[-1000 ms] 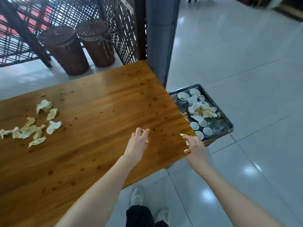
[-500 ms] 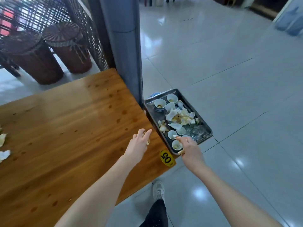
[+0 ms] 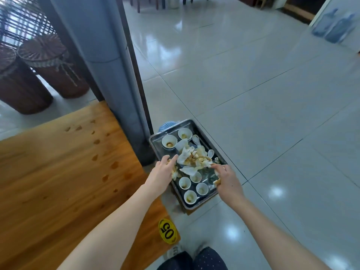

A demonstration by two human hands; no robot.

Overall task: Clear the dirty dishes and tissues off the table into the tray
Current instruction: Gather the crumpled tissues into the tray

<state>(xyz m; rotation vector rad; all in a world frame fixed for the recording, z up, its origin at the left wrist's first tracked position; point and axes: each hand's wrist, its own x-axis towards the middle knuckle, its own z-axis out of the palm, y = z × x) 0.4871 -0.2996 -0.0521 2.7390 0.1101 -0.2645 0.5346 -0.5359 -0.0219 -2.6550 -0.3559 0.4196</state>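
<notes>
A metal tray [image 3: 153, 140] sits low beside the wooden table [image 3: 68, 172], past its right end. It holds several small white cups [image 3: 184, 182], two bowls [image 3: 169, 141], spoons and a heap of stained crumpled tissues [image 3: 192, 158]. My left hand [image 3: 162, 172] hovers over the tray's left side with a stained tissue scrap under its fingers. My right hand [image 3: 226, 178] is over the tray's right side, fingers curled on another tissue scrap. Both hands touch the edge of the tissue heap.
A grey pillar [image 3: 109, 71] stands right behind the table's far corner. Two wicker baskets [image 3: 52, 63] sit at the back left. A yellow "05" tag [image 3: 167, 230] marks the table's near corner. Water bottles [image 3: 335, 28] stand far right on the tiled floor.
The view has swung right, away from the tissues on the table's left. Both hands have moved from the table's edge out over the tray, carrying tissue scraps.
</notes>
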